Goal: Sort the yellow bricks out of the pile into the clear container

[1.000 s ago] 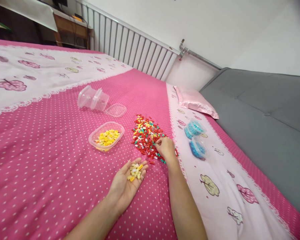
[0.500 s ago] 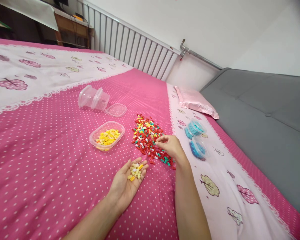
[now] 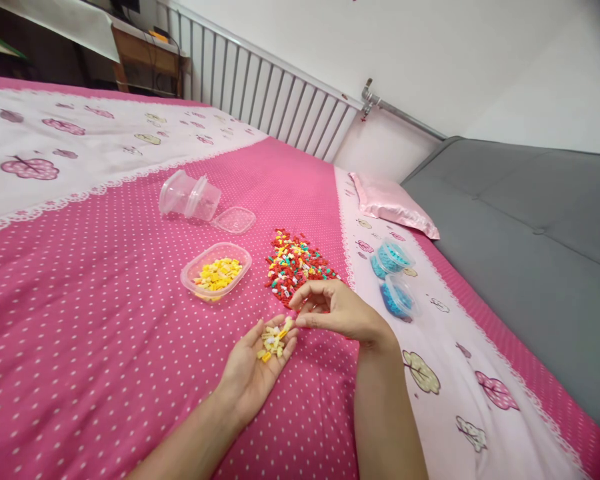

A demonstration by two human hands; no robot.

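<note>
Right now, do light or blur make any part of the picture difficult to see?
In the head view, light looks soft, with sheen on the glossy pink fabric pillow; in the head view, the upper right corner is dark; in the head view, the heap of small red, yellow, white and green pieces runs together, while the yellow pieces on the left hand separate better.

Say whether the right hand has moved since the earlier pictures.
Yes: against the pile, the right hand has moved to the near side, toward the left hand.

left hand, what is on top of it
Small pieces, mostly pale or bright yellow, lie on the open left hand; the part directly beneath them is covered.
</note>
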